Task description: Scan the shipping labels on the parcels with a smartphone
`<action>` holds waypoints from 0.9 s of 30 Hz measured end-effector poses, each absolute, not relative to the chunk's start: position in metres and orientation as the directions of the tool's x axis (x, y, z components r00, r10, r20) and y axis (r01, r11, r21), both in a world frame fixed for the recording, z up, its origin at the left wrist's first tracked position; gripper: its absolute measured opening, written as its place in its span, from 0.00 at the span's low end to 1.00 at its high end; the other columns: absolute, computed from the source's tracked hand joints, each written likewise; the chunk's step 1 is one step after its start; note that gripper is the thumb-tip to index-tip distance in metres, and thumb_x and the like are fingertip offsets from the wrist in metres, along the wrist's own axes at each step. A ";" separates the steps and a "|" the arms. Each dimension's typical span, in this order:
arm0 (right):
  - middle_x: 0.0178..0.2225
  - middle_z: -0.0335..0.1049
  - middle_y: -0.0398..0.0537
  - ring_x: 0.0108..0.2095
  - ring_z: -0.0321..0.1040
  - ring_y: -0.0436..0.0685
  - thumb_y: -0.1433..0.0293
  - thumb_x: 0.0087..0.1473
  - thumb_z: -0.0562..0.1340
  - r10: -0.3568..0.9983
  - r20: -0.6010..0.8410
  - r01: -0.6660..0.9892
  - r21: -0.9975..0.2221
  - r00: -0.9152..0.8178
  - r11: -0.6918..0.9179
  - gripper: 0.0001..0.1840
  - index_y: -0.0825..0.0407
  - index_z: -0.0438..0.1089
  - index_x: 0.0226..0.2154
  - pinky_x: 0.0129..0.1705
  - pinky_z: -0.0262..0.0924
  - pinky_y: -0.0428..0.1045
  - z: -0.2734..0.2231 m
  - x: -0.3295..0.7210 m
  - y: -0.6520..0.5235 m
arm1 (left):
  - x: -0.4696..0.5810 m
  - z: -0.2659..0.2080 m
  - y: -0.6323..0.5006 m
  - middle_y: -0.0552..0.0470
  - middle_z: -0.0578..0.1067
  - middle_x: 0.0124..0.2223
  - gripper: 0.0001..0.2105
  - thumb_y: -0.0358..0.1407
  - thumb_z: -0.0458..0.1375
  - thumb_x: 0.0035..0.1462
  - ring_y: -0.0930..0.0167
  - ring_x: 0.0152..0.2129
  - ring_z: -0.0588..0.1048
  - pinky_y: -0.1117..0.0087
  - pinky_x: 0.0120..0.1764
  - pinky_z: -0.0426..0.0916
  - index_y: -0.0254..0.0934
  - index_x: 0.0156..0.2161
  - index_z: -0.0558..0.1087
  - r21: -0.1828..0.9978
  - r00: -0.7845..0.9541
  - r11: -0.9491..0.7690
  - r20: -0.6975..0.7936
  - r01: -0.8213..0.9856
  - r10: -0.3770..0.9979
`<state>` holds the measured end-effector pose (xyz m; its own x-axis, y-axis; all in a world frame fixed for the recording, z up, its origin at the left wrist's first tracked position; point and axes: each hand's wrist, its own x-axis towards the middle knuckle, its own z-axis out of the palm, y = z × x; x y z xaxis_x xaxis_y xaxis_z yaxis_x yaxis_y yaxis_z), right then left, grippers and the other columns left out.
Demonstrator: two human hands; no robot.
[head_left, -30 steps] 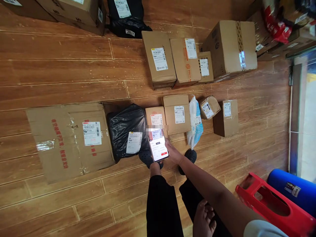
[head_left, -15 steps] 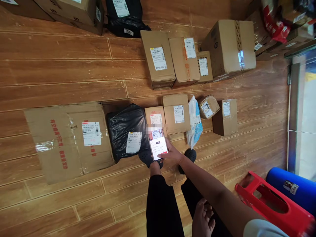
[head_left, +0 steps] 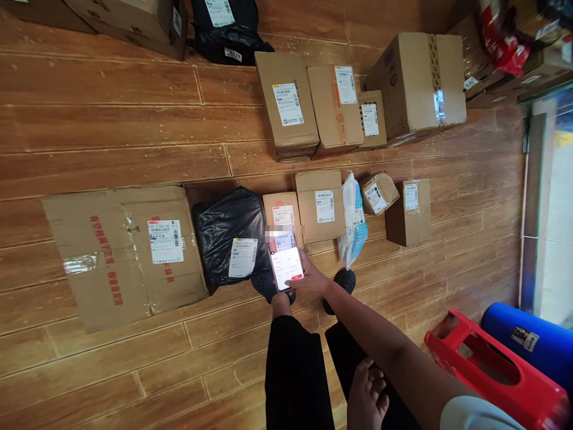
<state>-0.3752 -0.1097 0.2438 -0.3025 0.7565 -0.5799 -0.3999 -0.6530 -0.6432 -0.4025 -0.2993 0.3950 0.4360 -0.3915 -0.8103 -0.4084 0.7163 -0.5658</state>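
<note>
A lit smartphone (head_left: pixel 287 263) is gripped in my right hand (head_left: pixel 313 278), with the thumb over the lower part of its screen. The screen has a white panel with a red button below a picture of a label; a blurred patch covers its top edge. Beyond the phone lies a small carton (head_left: pixel 281 206) with a white and red label. My left hand (head_left: pixel 369 397) hangs low beside the right forearm, its fingers loosely curled and slightly apart, with nothing visible in them. A black plastic parcel (head_left: pixel 228 227) lies left of the phone, a labelled carton (head_left: pixel 319 185) to its right.
The near row also holds a big flat carton (head_left: pixel 120 257), a white-blue bag (head_left: pixel 353 224) and two small boxes. Behind stand several cartons (head_left: pixel 289 134) and a black bag (head_left: pixel 228 30). At right are a red stool (head_left: pixel 487 370), a blue roll (head_left: pixel 532 340) and a door frame (head_left: pixel 532 203).
A small dark pop-up on the phone screen has gone, and the red button shows more fully. Both hands stay nearly in place; the view has shifted very slightly.
</note>
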 end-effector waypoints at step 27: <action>0.48 0.65 0.51 0.36 0.70 0.58 0.70 0.42 0.66 0.683 -0.625 -0.495 -0.486 -0.379 -0.720 0.40 0.45 0.49 0.56 0.28 0.70 0.51 0.276 -0.370 -0.097 | -0.405 0.397 -0.271 0.52 0.68 0.38 0.14 0.44 0.53 0.46 0.72 0.36 0.66 0.68 0.40 0.56 0.43 0.38 0.67 -0.567 0.426 0.705 -0.813 -0.426 -0.396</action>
